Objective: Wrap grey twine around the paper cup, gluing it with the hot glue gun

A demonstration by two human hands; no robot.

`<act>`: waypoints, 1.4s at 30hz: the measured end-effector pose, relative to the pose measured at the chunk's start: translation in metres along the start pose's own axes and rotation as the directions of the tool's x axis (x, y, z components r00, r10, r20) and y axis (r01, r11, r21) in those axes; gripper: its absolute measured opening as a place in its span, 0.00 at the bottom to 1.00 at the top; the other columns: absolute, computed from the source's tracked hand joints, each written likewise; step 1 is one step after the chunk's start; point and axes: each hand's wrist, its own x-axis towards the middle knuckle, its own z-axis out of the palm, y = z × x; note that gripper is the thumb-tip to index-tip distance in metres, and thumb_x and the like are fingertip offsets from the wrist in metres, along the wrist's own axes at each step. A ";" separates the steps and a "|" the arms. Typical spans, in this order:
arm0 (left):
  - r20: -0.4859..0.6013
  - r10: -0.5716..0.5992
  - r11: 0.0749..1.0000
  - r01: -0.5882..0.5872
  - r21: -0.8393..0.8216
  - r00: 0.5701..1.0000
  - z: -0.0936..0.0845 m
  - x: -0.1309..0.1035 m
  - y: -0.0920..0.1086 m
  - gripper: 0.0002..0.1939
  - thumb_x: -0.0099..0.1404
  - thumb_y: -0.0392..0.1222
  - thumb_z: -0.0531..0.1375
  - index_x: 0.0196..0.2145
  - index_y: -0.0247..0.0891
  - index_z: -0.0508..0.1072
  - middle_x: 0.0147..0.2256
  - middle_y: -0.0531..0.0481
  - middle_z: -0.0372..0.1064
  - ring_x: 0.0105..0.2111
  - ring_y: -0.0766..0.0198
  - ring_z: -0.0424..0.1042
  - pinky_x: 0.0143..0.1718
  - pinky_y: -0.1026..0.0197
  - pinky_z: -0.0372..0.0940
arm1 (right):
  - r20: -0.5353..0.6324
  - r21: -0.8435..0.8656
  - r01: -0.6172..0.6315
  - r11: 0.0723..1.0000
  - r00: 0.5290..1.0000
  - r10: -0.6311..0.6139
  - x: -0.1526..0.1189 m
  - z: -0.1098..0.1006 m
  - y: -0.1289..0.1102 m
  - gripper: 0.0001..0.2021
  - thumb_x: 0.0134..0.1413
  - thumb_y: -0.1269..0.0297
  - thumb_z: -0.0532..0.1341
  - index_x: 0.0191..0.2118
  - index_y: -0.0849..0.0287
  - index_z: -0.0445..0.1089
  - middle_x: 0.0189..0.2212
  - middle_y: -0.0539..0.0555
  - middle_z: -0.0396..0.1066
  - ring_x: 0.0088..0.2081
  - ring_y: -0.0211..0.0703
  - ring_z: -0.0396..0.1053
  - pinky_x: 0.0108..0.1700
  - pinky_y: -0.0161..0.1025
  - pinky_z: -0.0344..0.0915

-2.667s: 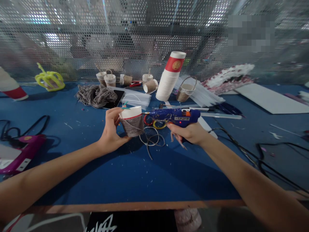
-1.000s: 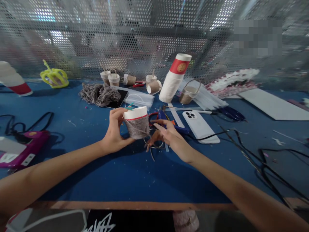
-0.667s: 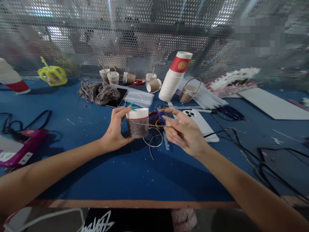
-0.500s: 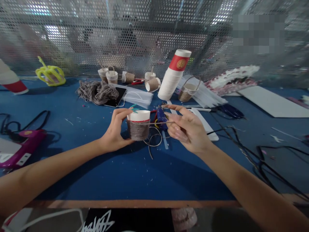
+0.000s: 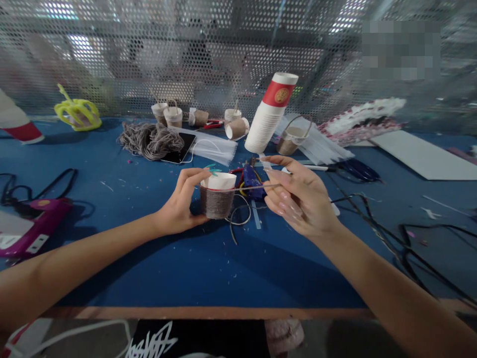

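My left hand [image 5: 184, 201] grips a paper cup [image 5: 217, 203] at its rim and base, just above the blue table. Grey-brown cord covers most of the cup's wall, leaving a white rim and a thin red line bare at the top. From the cup a taut strand of cord [image 5: 253, 188] runs right into my right hand [image 5: 298, 199], whose fingers pinch it. Behind that hand a blue glue gun [image 5: 252, 180] is partly hidden. A loose cord end [image 5: 233, 232] curls on the table beside the cup.
A bundle of grey cord [image 5: 149, 141] lies at the back left, near several small wrapped cups. A leaning stack of paper cups [image 5: 266, 122] stands behind my right hand. At left is a magenta glue gun [image 5: 40, 223]; black cables [image 5: 387, 243] cross the right side.
The cup and my left hand have shifted slightly right and tilted a little. My right hand has moved right and slightly up, with a longer stretch of cord between the hands.
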 end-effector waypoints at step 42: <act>0.041 0.114 0.993 -0.112 -0.035 0.993 -0.001 -0.002 0.003 0.31 0.65 0.40 0.64 0.63 0.53 0.61 0.53 0.45 0.50 0.63 0.45 0.62 0.58 0.40 0.74 | -0.031 -0.151 -0.031 0.988 0.999 0.026 0.014 -0.009 0.029 0.17 0.52 0.55 0.69 0.41 0.54 0.62 0.14 0.39 0.64 0.12 0.31 0.56 0.14 0.34 0.54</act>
